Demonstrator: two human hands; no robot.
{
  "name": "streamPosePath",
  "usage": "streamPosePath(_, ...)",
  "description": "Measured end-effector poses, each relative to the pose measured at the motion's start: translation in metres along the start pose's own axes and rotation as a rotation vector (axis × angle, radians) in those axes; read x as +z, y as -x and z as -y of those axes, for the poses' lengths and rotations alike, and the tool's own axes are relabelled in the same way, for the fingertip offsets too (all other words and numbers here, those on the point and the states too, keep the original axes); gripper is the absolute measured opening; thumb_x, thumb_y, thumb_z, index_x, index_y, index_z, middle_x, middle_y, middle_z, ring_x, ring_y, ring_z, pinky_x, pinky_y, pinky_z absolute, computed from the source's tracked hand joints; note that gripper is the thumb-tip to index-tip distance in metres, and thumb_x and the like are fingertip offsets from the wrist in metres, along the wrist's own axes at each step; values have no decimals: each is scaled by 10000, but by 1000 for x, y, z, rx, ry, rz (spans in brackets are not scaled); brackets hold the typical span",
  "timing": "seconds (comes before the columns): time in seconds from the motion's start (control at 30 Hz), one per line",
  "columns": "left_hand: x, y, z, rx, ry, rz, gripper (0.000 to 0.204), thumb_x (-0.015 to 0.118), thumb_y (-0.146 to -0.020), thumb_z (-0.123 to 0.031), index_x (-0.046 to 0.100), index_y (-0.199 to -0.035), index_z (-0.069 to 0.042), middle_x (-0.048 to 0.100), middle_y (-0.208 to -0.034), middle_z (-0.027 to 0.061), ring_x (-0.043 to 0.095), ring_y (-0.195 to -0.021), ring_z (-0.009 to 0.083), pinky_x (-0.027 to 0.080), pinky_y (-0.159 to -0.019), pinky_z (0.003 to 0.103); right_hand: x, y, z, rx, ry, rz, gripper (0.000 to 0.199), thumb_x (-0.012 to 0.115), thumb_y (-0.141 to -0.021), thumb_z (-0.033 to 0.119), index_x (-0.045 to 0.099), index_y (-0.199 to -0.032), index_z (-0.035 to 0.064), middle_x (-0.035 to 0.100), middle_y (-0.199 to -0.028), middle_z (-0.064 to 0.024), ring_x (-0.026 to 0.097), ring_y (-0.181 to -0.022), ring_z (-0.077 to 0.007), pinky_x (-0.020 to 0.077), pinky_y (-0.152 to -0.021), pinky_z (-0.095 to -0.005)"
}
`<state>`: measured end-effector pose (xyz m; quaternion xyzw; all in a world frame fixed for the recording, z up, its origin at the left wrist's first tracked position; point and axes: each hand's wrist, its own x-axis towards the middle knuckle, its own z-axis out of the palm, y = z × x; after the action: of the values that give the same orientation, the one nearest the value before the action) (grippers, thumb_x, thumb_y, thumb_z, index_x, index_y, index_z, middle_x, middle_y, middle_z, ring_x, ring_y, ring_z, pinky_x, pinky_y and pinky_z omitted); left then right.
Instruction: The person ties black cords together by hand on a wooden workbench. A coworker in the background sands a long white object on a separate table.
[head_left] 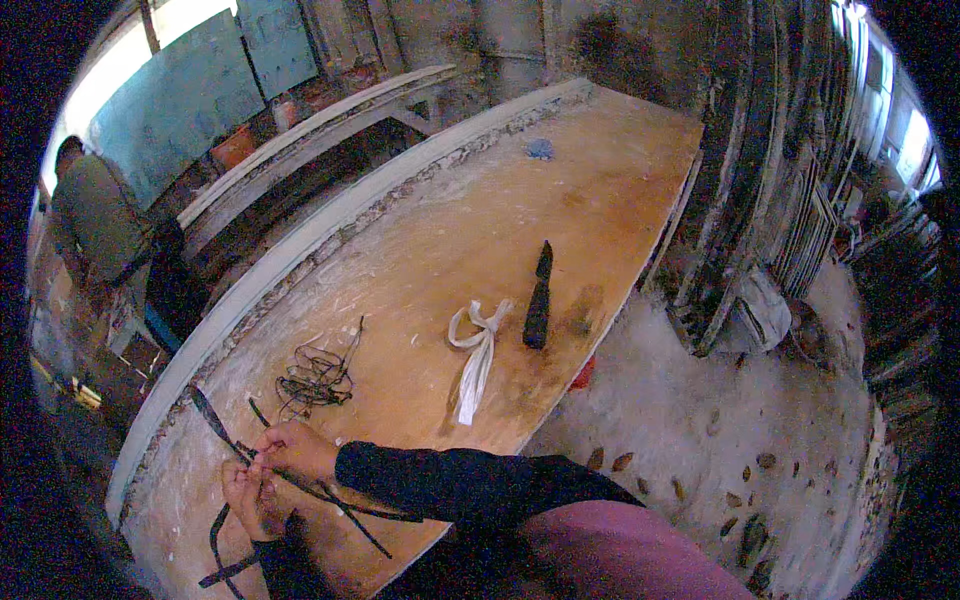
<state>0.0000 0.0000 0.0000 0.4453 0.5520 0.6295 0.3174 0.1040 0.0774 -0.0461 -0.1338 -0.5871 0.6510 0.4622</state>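
My left hand (pixel 248 497) and my right hand (pixel 295 450) are close together over the near end of a long wooden worktable (pixel 560 200). Both pinch thin dark strips (pixel 218 424) that cross between them and trail off toward the table's near edge. The right forearm wears a dark sleeve. Just beyond the hands lies a tangle of thin dark wire (pixel 315 378).
A white cloth strip (pixel 477 350) and a dark pointed tool (pixel 539 297) lie mid-table. A small blue object (pixel 540 149) sits at the far end. A person (pixel 95 215) stands at the left. Framed panels (pixel 800 200) lean at the right. The floor is rough concrete.
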Motion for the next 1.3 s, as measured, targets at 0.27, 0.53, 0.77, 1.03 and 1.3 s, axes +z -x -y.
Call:
streamPosePath(0.27, -7, 0, 18, -41, -20, -41, 192, 627, -751, -157, 455, -730, -74, 539, -645, 43, 459, -513, 77, 351, -436, 189, 11, 11, 39, 81, 74, -78, 126, 574, -789, 133, 534, -843, 28, 587, -788, -38, 539, -740, -102, 432, -641, -240)
streamPosePath(0.53, -8, 4, -4, -173, 414, 150, 112, 599, -767, -73, 488, -781, -67, 552, -740, 41, 551, -679, 124, 456, -546, 246, 15, 25, 72, -468, 935, -17, 132, 575, -710, 75, 530, -822, 22, 547, -919, -146, 520, -862, -308, 437, -679, -360)
streamPosePath(0.77, -17, 6, -27, -273, 329, 274, 223, 613, -750, -51, 398, -782, -100, 544, -766, 32, 543, -668, 126, 477, -551, 272, 28, 20, 86, -566, 856, 172, 244, 545, -672, 3, 526, -915, 17, 556, -963, -163, 563, -800, -321, 449, -711, -362)
streamPosePath(1.03, -14, 5, -24, -293, 363, 321, 228, 631, -732, -18, 455, -867, -69, 525, -788, 26, 555, -701, 136, 486, -610, 256, 18, 28, 78, -422, 916, 68, 248, 479, -671, -35, 508, -907, 35, 541, -800, -143, 539, -707, -314, 426, -616, -352)
streamPosePath(1.3, -10, 5, -18, 159, -57, 241, 174, 605, -732, 3, 504, -865, -47, 544, -795, 37, 542, -729, 131, 458, -656, 254, 19, 27, 72, -305, 745, -29, 97, 508, -763, 31, 514, -858, 15, 527, -758, -106, 525, -701, -230, 412, -618, -315)
